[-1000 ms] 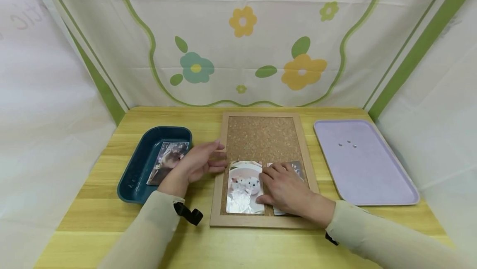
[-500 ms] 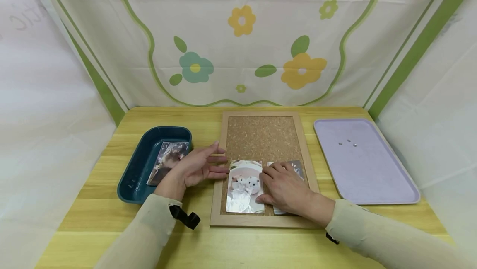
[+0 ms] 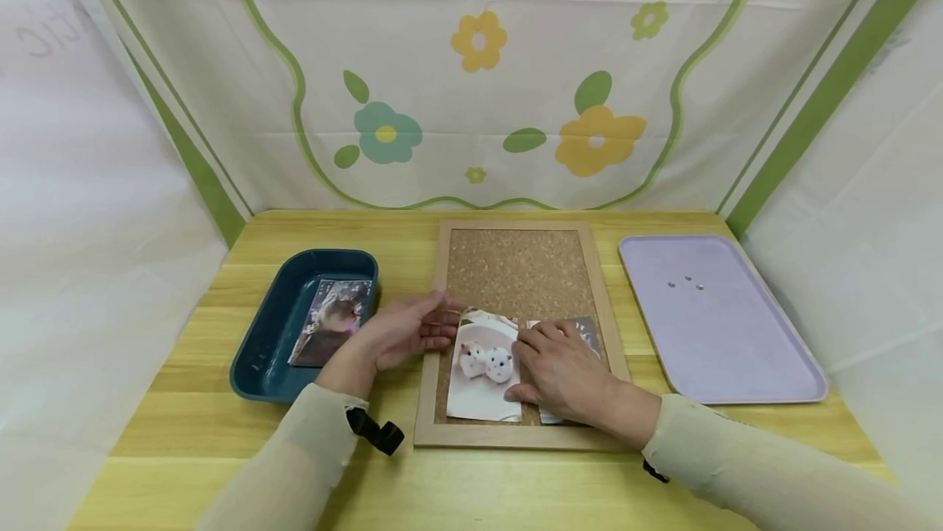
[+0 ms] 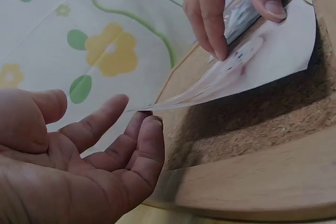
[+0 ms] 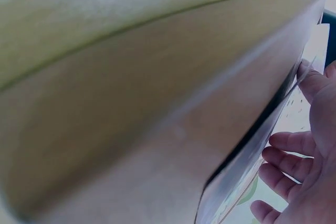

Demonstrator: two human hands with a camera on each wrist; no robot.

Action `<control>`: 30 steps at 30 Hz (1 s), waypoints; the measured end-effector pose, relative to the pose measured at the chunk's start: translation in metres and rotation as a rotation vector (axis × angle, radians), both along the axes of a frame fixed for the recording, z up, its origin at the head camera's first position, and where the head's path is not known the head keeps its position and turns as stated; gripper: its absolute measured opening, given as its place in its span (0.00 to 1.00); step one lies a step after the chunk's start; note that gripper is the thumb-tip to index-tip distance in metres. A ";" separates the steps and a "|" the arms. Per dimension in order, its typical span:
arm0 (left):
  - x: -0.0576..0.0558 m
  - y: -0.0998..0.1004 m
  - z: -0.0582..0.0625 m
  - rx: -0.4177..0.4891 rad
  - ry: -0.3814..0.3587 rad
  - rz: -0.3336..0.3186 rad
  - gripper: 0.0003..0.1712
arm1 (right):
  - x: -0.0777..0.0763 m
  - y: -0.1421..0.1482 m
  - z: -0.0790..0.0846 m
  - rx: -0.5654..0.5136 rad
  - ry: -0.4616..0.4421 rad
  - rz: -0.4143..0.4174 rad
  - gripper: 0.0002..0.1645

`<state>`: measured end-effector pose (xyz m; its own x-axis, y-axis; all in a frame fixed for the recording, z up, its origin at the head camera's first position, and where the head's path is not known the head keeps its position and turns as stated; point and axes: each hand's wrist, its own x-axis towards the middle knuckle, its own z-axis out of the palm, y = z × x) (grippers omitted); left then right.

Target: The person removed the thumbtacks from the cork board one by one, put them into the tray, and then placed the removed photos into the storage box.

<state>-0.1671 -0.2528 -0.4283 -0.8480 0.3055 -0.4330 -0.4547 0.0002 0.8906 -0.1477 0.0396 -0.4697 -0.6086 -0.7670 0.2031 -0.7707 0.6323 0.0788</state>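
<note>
A photo of two white hamsters [image 3: 482, 375] lies on the cork board, its left edge raised and bent up in the left wrist view. The left hand [image 3: 401, 330] is at its far left corner, with loosely bent fingertips under the corner and the thumb apart from it. The right hand [image 3: 563, 367] rests along the photo's right edge, thumb and fingertips on it. A second, grey photo [image 3: 587, 330] is mostly hidden under the right hand.
The wood-framed cork board [image 3: 519, 269] lies mid-table. A dark teal tray [image 3: 258, 359] on the left holds another photo [image 3: 335, 322]. On the right, a lilac tray [image 3: 737, 351] bears several small shiny pieces [image 3: 688, 279].
The left hand moves right to the photo's far left corner and the left edge rises, the glare on the photo fading. The right hand stays in place.
</note>
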 end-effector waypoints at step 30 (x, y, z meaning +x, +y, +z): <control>0.002 0.005 -0.030 0.073 0.009 -0.174 0.30 | 0.000 0.000 0.001 0.017 -0.019 -0.011 0.41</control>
<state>-0.1652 -0.2478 -0.4579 -0.7836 0.4781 -0.3966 -0.4451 0.0132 0.8954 -0.1474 0.0394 -0.4688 -0.6204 -0.7638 0.1781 -0.7654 0.6391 0.0750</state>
